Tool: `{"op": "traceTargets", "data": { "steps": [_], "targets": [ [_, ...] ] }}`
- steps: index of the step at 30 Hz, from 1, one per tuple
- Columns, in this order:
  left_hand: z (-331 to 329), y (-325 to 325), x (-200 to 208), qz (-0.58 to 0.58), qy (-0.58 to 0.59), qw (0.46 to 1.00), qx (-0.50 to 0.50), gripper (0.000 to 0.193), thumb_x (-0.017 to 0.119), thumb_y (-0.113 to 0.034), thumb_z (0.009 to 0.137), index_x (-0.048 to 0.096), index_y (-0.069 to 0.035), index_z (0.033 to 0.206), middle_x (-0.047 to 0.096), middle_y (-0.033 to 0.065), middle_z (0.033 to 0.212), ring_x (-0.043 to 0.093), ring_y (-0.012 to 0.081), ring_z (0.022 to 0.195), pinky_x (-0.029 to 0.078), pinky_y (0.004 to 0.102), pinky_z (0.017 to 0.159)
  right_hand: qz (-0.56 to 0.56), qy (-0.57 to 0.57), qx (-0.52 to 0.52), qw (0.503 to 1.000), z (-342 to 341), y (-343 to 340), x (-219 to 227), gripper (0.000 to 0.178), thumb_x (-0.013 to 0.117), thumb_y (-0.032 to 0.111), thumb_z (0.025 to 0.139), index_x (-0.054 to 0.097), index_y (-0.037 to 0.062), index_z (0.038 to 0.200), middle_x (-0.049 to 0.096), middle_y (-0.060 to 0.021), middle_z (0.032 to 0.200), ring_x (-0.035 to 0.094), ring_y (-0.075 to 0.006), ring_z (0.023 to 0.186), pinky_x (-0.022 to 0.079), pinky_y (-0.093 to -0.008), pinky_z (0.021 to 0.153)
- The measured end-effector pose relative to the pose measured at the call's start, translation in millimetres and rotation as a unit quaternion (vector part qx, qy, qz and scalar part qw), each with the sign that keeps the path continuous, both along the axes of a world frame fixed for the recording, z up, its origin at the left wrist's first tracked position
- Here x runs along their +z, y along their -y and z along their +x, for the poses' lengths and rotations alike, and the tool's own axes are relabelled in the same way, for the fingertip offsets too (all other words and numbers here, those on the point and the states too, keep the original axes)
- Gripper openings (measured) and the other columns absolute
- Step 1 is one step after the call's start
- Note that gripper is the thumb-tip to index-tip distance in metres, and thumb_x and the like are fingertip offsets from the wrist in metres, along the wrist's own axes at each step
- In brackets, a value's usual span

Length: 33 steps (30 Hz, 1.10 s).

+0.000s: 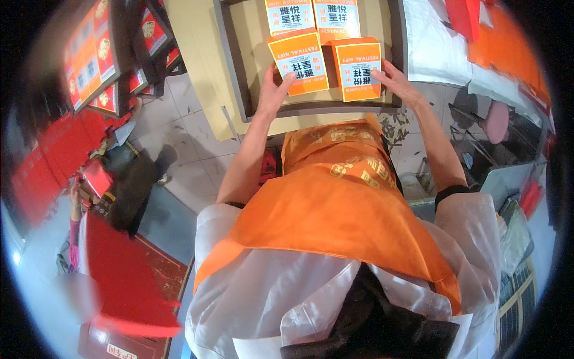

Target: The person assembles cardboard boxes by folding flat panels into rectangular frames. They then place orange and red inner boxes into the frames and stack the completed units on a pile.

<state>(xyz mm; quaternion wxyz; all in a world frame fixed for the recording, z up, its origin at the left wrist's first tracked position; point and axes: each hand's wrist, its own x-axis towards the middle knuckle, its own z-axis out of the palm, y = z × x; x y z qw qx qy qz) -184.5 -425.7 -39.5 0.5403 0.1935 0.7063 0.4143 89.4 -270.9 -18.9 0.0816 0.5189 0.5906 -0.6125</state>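
Observation:
Over a shallow dark-rimmed tray (pixel 323 109), each of my hands has hold of an orange-and-white gift box. My left hand (pixel 274 91) grips the left gift box (pixel 302 57) by its near-left edge, thumb on the top face, and this box tilts slightly. On the other side, my right hand (pixel 396 82) is closed on the right edge of the right gift box (pixel 359 54), thumb on top. A narrow gap separates the two. Two matching boxes, a far-left box (pixel 289 17) and a far-right box (pixel 338 17), lie deeper in the tray, partly cut off by the frame's top edge.
Stacked trays of red-and-orange boxes (pixel 92 51) stand at the left. Below them, another person's hand (pixel 76 200) is near a red box (pixel 97 178). Red cloth (pixel 128 275) covers a reddish-brown surface. A pink stool seat (pixel 495 121) and white sheeting (pixel 433 51) are at the right.

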Motion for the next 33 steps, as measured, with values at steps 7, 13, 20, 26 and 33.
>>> {"op": "traceTargets", "data": {
  "steps": [7, 13, 20, 26, 33],
  "targets": [
    [11, 1, 1, 0.058, 0.156, 0.961, 0.222, 0.046, 0.065, -0.019, 0.082, 0.042, -0.003, 0.118, 0.053, 0.0071, 0.113, 0.052, 0.0164, 0.101, 0.042, 0.0313, 0.089, -0.049, -0.103, -0.158, 0.981, 2, 9, -15, 0.056, 0.063, 0.037, 0.081, 0.044, 0.0063, 0.123, 0.053, -0.0071, 0.114, 0.050, -0.0155, 0.102, 0.041, -0.0312, 0.087],
    [62, -7, 31, 0.193, 0.368, 0.829, 0.375, 0.053, 0.055, -0.040, 0.086, 0.038, -0.006, 0.123, 0.046, 0.0093, 0.125, 0.046, 0.0218, 0.113, 0.029, 0.0382, 0.104, -0.163, -0.338, -0.425, 0.824, -27, 12, 16, 0.034, 0.051, 0.035, 0.090, 0.050, 0.0091, 0.112, 0.060, -0.0045, 0.105, 0.055, -0.0147, 0.094, 0.045, -0.0317, 0.080],
    [64, -9, 47, 0.034, 0.020, 0.999, 0.026, 0.069, 0.064, -0.035, 0.080, 0.030, -0.002, 0.130, 0.035, 0.0217, 0.131, 0.039, 0.0300, 0.119, 0.027, 0.0421, 0.102, 0.158, -0.074, -0.159, 0.972, -23, 23, 20, 0.060, 0.059, 0.044, 0.081, 0.040, 0.0039, 0.122, 0.050, -0.0134, 0.119, 0.053, -0.0215, 0.097, 0.043, -0.0360, 0.080],
    [-6, -9, 14, 0.008, -0.483, 0.867, -0.126, 0.088, 0.074, -0.036, 0.068, 0.028, 0.003, 0.132, 0.036, 0.0267, 0.129, 0.041, 0.0323, 0.117, 0.033, 0.0413, 0.098, 0.608, 0.116, 0.198, 0.760, -25, -37, 29, 0.088, 0.069, 0.041, 0.072, 0.017, 0.0160, 0.139, 0.025, -0.0199, 0.137, 0.035, -0.0351, 0.121, 0.027, -0.0501, 0.099],
    [-15, -13, 0, 0.022, -0.059, 0.993, -0.097, 0.057, 0.067, -0.026, 0.079, 0.042, 0.006, 0.117, 0.058, 0.0139, 0.103, 0.055, 0.0156, 0.093, 0.045, 0.0273, 0.080, 0.498, 0.040, 0.237, 0.833, -36, -86, -9, 0.100, 0.072, 0.042, 0.066, 0.011, 0.0182, 0.141, 0.026, -0.0266, 0.134, 0.033, -0.0404, 0.122, 0.029, -0.0468, 0.099]
  ]
}}
